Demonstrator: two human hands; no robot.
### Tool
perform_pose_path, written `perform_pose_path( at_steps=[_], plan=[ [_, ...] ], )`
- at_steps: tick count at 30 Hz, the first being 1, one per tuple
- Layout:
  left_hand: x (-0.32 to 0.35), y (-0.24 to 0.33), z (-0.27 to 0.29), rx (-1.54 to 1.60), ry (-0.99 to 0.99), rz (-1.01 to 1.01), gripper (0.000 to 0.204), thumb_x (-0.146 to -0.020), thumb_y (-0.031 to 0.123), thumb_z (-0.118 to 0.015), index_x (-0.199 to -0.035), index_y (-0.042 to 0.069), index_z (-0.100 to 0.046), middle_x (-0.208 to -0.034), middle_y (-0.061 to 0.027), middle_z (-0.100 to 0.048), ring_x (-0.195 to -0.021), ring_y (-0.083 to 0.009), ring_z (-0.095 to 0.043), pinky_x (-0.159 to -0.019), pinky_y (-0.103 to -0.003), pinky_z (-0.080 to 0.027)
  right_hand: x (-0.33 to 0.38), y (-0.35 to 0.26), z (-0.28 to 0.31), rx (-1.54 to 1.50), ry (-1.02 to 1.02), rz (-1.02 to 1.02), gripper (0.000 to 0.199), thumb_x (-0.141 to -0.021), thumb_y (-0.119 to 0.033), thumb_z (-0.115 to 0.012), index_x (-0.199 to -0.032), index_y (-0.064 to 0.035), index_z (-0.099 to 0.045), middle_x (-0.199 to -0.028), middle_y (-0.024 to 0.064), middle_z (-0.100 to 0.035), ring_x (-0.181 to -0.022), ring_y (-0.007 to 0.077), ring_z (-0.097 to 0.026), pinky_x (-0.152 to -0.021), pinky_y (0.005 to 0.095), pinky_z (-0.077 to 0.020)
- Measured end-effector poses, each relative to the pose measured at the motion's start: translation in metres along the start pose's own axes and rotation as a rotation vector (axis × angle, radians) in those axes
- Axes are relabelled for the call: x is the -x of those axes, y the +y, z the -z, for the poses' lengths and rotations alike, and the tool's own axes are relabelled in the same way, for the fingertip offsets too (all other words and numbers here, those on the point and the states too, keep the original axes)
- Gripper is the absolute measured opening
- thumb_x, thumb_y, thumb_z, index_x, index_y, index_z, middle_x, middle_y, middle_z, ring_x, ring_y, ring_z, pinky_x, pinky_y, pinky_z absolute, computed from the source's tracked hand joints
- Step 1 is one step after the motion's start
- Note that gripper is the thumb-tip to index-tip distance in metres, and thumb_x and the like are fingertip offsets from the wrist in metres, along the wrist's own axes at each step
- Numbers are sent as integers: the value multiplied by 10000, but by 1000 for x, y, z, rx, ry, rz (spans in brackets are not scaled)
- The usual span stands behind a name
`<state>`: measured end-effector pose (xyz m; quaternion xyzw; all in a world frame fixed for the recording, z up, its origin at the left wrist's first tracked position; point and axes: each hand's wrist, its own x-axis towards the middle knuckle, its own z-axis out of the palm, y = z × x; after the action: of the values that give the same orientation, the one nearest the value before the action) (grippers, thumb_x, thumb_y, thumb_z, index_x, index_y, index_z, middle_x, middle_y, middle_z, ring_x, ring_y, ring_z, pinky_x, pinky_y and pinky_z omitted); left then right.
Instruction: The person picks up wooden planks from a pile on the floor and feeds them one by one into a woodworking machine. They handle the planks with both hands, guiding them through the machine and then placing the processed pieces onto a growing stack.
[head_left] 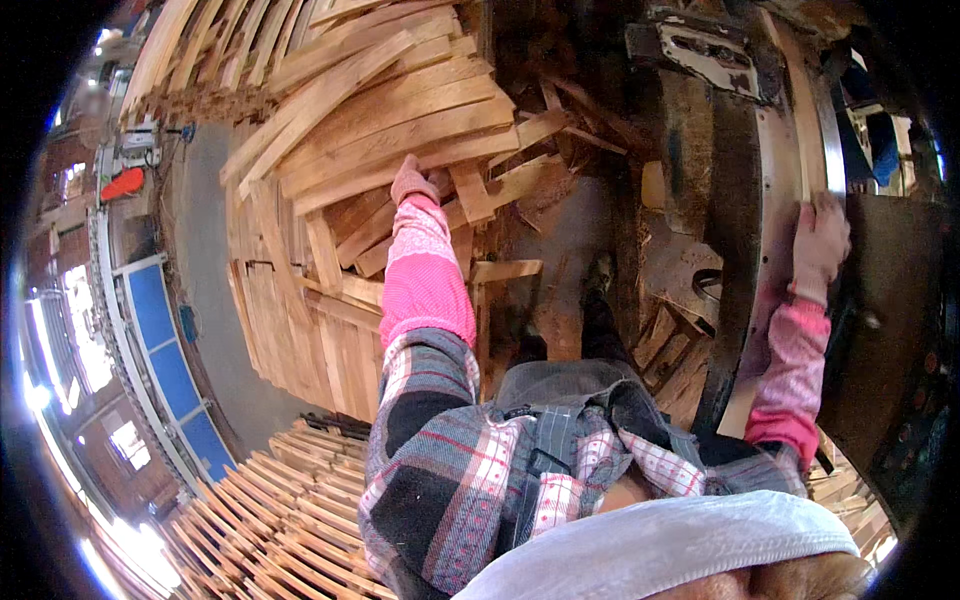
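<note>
My left hand (415, 183) reaches forward to a heap of cut lumber and closes on the near edge of a wooden board (385, 170) at the top. Its fingertips are partly hidden against the wood. Far to the right, my right hand (821, 245) is closed over a long wooden strip (797, 110), which lies lengthwise on a machine table (770, 190). A bright metal edge (833, 150) runs beside that strip, just ahead of the fingers. Pink patterned sleeves cover both forearms.
Slatted wood stacks rise at the far left (215, 45) and near left (290, 510). Offcuts (560, 130) lie jumbled between lumber heap and machine. A pale worn metal plate (710, 60) sits on the machine's far end. Blue panels (170, 345) line the left side.
</note>
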<state>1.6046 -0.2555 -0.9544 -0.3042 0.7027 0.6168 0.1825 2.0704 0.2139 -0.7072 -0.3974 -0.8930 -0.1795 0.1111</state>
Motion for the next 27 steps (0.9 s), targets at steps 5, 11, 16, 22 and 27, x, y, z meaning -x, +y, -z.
perform_pose_path(
  at_steps=[5,11,16,22,27],
  plan=[
    [40,-52,43,675,-221,83,171,-885,165,-717,-1024,78,-668,-912,-94,-671,-823,-173,-616,-702,-300,-505,-6,-112,57,-150,-72,81,522,-811,-345,-760,-1254,-93,-645,-1260,111,-645,-1184,319,-577,-995,406,-465],
    [250,-3,-36,570,-548,76,220,-861,85,-751,-1049,106,-638,-987,-18,-666,-878,-125,-634,-710,-270,-519,58,-217,111,-565,-337,446,872,-698,-309,-809,-1446,-77,-424,-1442,127,-491,-1289,338,-486,-1055,429,-391],
    [322,35,-93,494,-998,68,301,-855,86,-755,-1112,54,-602,-986,-61,-663,-817,-186,-641,-670,-326,-564,87,-160,115,-569,-267,180,726,-715,-237,-775,-1366,-67,-503,-1279,154,-606,-1159,353,-580,-1005,437,-447],
    [219,37,-109,200,-930,-43,162,-879,157,-655,-970,33,-603,-831,-66,-593,-774,-199,-627,-646,-326,-532,216,-60,97,-679,-23,-431,601,-767,-196,-755,-1314,-38,-566,-1214,194,-633,-1110,365,-604,-973,437,-466],
    [48,11,-63,-819,-444,-1016,309,-929,252,-591,-1097,0,-652,-940,-103,-643,-844,-226,-621,-720,-381,-534,225,-22,58,-244,42,-385,480,-854,-200,-697,-1272,9,-592,-1230,205,-630,-1147,372,-583,-999,427,-449]
  ],
)
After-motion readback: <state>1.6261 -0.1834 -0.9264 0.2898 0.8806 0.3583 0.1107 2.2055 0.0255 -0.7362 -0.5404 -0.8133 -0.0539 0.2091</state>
